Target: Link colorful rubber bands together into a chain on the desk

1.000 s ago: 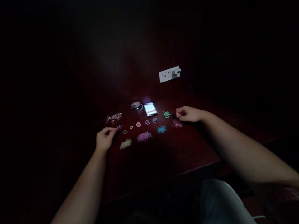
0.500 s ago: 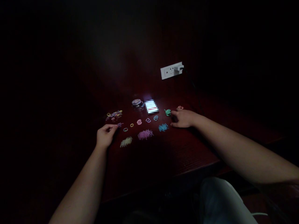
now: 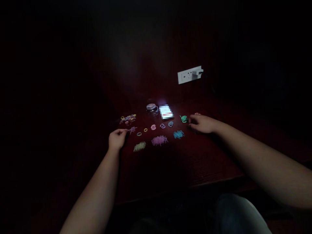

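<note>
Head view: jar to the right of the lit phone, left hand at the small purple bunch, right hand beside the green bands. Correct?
Not quite: the jar is to the left of the lit phone, per the head view. Left hand at the small purple bunch and right hand beside the green bands both stand.

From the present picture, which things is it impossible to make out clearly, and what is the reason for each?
All in the head view:
- Phone: its screen content is hidden by pixelation.
- Right hand: anything under its palm is hidden by the hand itself.
- Jar: its contents are too small and dim.
- Purple-pink band pile: single bands are too small to count.
- Clothed knee: cut off by the bottom edge.
</note>
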Demonstrator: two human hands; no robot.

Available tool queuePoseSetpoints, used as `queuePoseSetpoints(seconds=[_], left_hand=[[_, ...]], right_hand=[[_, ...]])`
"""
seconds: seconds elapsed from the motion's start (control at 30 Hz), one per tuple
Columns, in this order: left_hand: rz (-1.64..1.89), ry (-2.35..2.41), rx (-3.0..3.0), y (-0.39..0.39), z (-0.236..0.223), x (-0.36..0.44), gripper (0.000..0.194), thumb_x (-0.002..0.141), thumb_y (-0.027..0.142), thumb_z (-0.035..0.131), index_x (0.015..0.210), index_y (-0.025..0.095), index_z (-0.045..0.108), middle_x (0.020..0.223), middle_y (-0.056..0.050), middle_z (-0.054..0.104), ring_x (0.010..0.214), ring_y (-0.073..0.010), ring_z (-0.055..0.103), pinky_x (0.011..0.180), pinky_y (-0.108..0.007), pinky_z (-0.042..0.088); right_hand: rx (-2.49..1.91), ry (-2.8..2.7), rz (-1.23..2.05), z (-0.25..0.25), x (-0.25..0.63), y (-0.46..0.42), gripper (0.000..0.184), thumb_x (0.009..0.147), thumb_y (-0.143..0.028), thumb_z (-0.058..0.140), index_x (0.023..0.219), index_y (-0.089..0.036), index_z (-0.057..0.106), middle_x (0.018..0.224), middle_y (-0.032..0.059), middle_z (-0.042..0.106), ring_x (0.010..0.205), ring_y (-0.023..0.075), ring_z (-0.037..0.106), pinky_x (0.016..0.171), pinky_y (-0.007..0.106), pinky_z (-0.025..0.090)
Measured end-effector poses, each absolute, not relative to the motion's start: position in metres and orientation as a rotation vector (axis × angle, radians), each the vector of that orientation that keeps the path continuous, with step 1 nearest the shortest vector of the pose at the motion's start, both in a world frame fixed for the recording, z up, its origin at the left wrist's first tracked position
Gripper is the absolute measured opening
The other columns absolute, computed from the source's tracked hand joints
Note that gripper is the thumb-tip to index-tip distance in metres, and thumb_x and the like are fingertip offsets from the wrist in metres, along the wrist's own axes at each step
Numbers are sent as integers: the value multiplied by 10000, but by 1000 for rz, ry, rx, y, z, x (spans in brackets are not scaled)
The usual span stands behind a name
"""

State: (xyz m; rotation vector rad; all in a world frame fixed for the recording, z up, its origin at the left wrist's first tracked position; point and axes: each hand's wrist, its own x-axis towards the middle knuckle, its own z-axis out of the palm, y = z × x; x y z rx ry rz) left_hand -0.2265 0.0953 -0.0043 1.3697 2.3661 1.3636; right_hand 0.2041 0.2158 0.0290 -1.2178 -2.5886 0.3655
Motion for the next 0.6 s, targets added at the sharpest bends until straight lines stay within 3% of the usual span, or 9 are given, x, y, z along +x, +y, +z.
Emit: queuePoseSetpoints(seconds=[0.23, 0.4, 0.6], left_hand=[[1151, 2402, 1437, 95, -6, -226, 173, 758, 250, 657, 882, 177, 752, 845, -67, 753, 722, -168, 678, 698, -246, 496], [1065, 2454, 1480, 96, -4, -218, 195, 726, 304, 719, 875, 181, 746, 836, -65, 748, 725, -165, 668, 706, -243, 485], [1000, 2574, 1511, 101, -3, -214, 151, 794, 311, 638, 783, 193, 732, 829, -84, 740, 733, -186, 656, 712, -262, 461]], right_hand=[[-1213, -2284, 567, 20, 213, 235, 193, 807, -395, 530, 839, -208, 567, 735, 30, 649, 627, 176, 578, 604, 286, 426], [-1145, -2138, 616, 23, 212, 232, 265, 822, -446, 545, 785, -184, 556, 692, 43, 613, 621, 165, 553, 584, 279, 419], [-1133, -2116, 650, 28, 210, 225, 334, 803, -513, 552, 750, -183, 546, 648, 30, 571, 600, 165, 524, 571, 288, 417]])
